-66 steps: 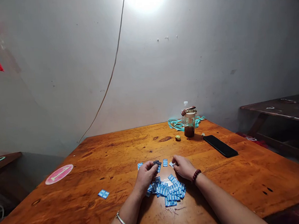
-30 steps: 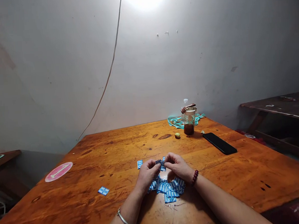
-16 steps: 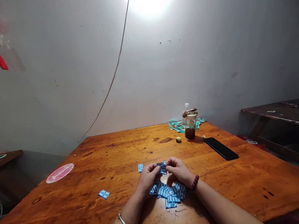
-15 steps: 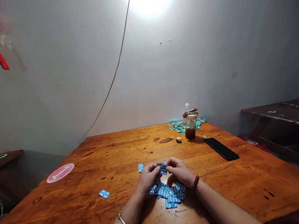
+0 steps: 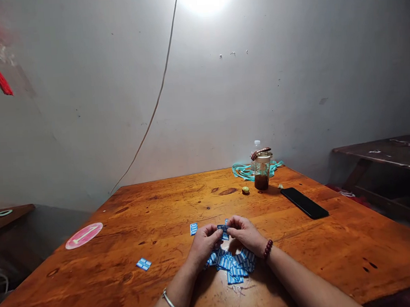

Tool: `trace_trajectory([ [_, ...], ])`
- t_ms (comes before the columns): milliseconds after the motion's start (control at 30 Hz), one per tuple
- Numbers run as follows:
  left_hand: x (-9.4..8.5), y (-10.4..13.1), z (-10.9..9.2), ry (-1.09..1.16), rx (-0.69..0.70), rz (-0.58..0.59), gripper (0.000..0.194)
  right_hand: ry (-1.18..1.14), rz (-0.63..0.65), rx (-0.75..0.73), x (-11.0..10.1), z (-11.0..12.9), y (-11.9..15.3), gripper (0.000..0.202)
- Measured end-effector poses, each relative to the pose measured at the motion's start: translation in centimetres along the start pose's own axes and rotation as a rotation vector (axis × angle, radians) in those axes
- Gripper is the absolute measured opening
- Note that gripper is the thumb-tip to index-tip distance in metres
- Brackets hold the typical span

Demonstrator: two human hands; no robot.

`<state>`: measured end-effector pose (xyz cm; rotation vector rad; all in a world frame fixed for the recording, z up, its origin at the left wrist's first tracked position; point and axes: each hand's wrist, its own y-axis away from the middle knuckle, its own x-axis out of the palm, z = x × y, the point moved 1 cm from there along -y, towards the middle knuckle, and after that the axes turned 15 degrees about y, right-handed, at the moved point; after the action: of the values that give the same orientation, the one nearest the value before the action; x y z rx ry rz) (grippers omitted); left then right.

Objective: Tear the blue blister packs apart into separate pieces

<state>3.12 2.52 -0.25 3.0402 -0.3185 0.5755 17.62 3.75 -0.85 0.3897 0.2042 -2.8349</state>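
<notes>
My left hand [image 5: 206, 243] and my right hand [image 5: 244, 234] meet over the table, thumbs and forefingers closed on a small dark blue-and-white rectangular piece [image 5: 223, 227]. Its ends are hidden by my fingertips. Just behind and under it shows another blue-and-white piece [image 5: 226, 236]. Below my hands lies a loose heap of similar flat blue-and-white pieces [image 5: 234, 264], partly covered by my fingers. A single piece [image 5: 194, 228] rests beyond my left hand. Farther left on the wood lies a separate piece [image 5: 144, 264] with a cross-like pattern.
On the wooden table [image 5: 160, 220], a black phone [image 5: 304, 203] lies to the right. A strapped bottle with dark liquid [image 5: 262, 180] stands at the back beside a teal ribbon [image 5: 242, 172]. Nearby is a small yellowish object [image 5: 245, 190]. A pink numbered disc [image 5: 84, 236] is at left.
The held piece has tilted so that more of its face shows between my fingertips. My hands stay in nearly the same place, and the view has shifted slightly.
</notes>
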Motion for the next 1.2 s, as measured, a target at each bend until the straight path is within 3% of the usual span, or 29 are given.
trace_trajectory([
  [133, 0.1, 0.3, -0.3, 0.033, -0.04, 0.038, 0.029, -0.088, 0.068, 0.065, 0.1, -0.1, 0.0, 0.014],
  [300, 0.6, 0.5, -0.6, 0.046, -0.11, 0.043, 0.031, -0.116, 0.055, 0.082, 0.1, 0.0, 0.1, 0.019],
  [433, 0.6, 0.3, -0.3, -0.024, -0.063, 0.037, 0.028, -0.075, 0.072, 0.099, 0.4, 0.1, 0.3, 0.019],
  [533, 0.4, 0.1, -0.1, -0.031, -0.022, 0.035, 0.026, -0.008, 0.039, 0.032, 0.0, 0.3, 0.2, 0.017],
  [667, -0.3, -0.2, -0.3, 0.01, 0.041, -0.063, 0.025, 0.181, -0.177, -0.114, -2.1, 0.2, -0.6, 0.014],
  [767, -0.9, -0.3, -0.7, 0.007, 0.082, -0.172, 0.024, 0.454, -0.322, -0.074, -3.8, -0.9, -1.2, 0.015],
  [933, -1.0, -0.3, -1.2, -0.001, 0.113, -0.22, 0.025, 0.664, -0.302, -0.038, -4.2, -2.3, -1.3, 0.015],
  [1200, -1.0, -0.6, 0.0, 0.001, 0.077, -0.144, 0.025, 1.094, -0.235, -0.034, -1.7, -0.8, -2.0, 0.023],
])
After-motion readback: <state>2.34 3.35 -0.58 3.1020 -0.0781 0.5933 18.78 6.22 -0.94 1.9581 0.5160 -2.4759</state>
